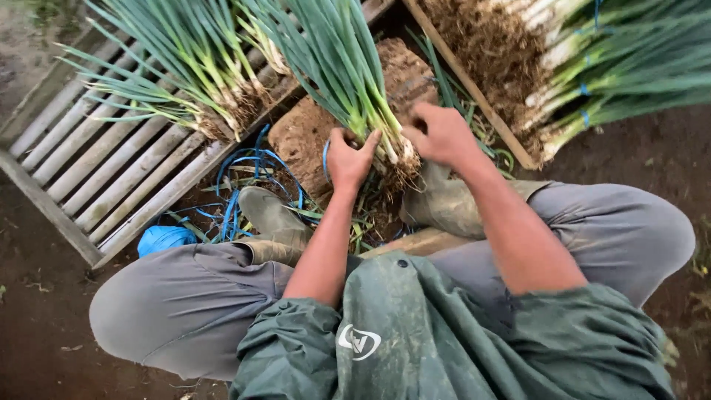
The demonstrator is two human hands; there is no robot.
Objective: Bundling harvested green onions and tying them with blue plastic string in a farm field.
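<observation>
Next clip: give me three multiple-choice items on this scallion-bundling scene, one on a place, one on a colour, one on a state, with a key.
1. Where does the loose pile of scallions lie?
A. on the slatted wooden rack
B. in a metal bucket
C. across the person's lap

2. What colour are the tying strips on the ground by the boots?
A. red
B. blue
C. yellow

3. How do the hands stand on the bunch of scallions?
A. both lifted clear of it
B. only one touches it
C. both closed around its root end

Key:
1 A, the pile rests on the rack at upper left.
2 B, the strips and the roll beside them are blue.
3 C, the left hand and the right hand grip the bunch just above its roots.
</observation>
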